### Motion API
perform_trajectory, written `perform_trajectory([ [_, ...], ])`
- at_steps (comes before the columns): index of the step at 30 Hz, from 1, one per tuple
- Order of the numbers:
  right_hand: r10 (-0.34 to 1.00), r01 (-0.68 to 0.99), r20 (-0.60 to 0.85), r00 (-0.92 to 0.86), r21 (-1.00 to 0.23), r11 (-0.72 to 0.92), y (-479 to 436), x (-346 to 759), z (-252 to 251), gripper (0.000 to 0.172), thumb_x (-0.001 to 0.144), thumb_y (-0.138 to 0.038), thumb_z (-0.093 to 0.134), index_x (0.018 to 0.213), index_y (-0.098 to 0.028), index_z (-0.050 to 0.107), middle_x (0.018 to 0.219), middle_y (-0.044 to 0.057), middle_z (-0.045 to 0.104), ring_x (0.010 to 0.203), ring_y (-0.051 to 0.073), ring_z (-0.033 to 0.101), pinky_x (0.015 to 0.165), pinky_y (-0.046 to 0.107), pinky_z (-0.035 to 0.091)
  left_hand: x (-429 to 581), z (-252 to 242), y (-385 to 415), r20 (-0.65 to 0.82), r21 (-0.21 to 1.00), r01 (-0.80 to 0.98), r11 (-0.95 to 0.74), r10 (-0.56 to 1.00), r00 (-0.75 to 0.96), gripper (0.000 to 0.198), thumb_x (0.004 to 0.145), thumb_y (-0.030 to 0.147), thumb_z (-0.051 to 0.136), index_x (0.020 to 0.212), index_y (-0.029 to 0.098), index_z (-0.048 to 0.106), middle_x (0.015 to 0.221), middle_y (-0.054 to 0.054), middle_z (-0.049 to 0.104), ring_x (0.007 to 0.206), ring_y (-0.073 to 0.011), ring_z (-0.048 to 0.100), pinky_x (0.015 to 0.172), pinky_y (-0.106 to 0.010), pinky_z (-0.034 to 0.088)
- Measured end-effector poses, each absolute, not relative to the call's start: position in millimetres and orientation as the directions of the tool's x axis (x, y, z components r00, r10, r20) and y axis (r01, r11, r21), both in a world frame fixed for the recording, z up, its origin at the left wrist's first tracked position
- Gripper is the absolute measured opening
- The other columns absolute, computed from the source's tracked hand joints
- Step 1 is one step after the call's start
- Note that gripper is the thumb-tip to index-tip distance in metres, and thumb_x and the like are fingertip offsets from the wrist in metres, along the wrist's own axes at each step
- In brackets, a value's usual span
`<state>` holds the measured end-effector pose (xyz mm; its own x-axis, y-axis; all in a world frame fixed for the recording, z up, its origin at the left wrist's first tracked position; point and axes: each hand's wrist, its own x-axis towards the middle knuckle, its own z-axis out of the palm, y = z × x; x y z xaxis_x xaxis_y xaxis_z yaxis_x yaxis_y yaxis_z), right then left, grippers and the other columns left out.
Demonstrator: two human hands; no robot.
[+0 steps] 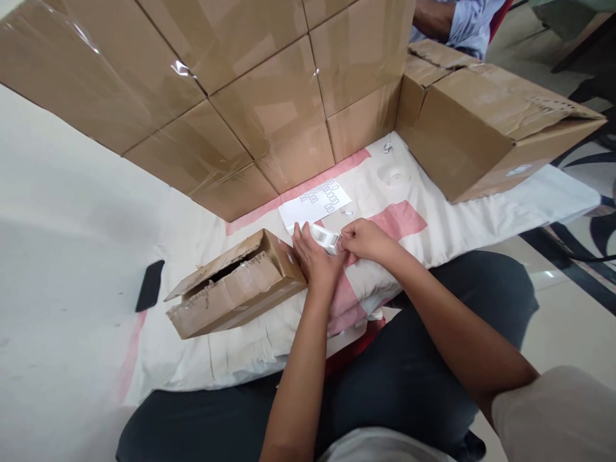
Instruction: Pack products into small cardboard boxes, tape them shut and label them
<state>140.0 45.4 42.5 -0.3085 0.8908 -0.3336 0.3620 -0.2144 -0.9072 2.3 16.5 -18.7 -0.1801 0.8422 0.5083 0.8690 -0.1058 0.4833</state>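
My left hand (315, 256) is closed around a small white plastic case (325, 238) with a pale grey part near its right end. I cannot tell exactly what kind of thing it is. My right hand (362, 240) is pinched shut at that right end; whatever lies between its fingertips is too small to make out. Just beyond both hands lies a white sheet (293, 210) with rows of small outlined rectangles. A tiny white scrap (346, 212) rests beside the sheet's right corner.
An opened cardboard box (240, 289) stands left of my hands, with a black phone-like object (150, 286) farther left. Taped cartons (274, 102) are stacked behind. Another open carton (457, 128) stands at right. A co-worker's arm (436, 18) shows behind it. Pink-and-white cloth (423, 224) covers the surface.
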Motion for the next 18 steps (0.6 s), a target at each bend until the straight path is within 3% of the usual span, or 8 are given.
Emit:
perform_trajectory([
  [7,0.868,0.307,-0.335,-0.366,-0.924,-0.227,48.6,145.4,35.8,0.043,0.081,0.001,0.054,0.055,-0.021,0.028,0.076,0.005,0.072,0.046,0.012,0.065,0.042,0.021,0.044,2.0,-17.4,12.3,0.501,0.469,0.876,-0.108,0.85,-0.163,0.095,0.071,0.041,0.078,0.148,0.012,0.028,0.156,-0.025,0.031,0.148,-0.0361,0.031,0.122,-0.053,0.028],
  [11,0.846,0.303,-0.339,-0.411,-0.926,-0.224,49.6,150.1,35.3,0.041,0.084,-0.001,0.054,0.055,-0.02,0.031,0.074,0.003,0.073,0.046,0.009,0.063,0.044,0.019,0.046,2.8,-15.2,11.3,0.511,0.478,0.87,-0.122,0.844,-0.162,0.097,0.073,0.042,0.077,0.149,0.011,0.025,0.155,-0.026,0.033,0.148,-0.0351,0.03,0.123,-0.052,0.027],
  [18,0.828,0.065,-0.102,-0.551,-0.995,-0.079,52.5,160.7,16.3,0.036,0.084,-0.013,0.056,0.057,-0.02,0.034,0.076,0.003,0.071,0.055,0.013,0.069,0.051,0.022,0.049,2.0,-14.5,12.4,0.502,0.51,0.848,-0.148,0.851,-0.154,0.094,0.076,0.04,0.076,0.149,0.011,0.023,0.159,-0.028,0.026,0.152,-0.0354,0.024,0.124,-0.053,0.024],
])
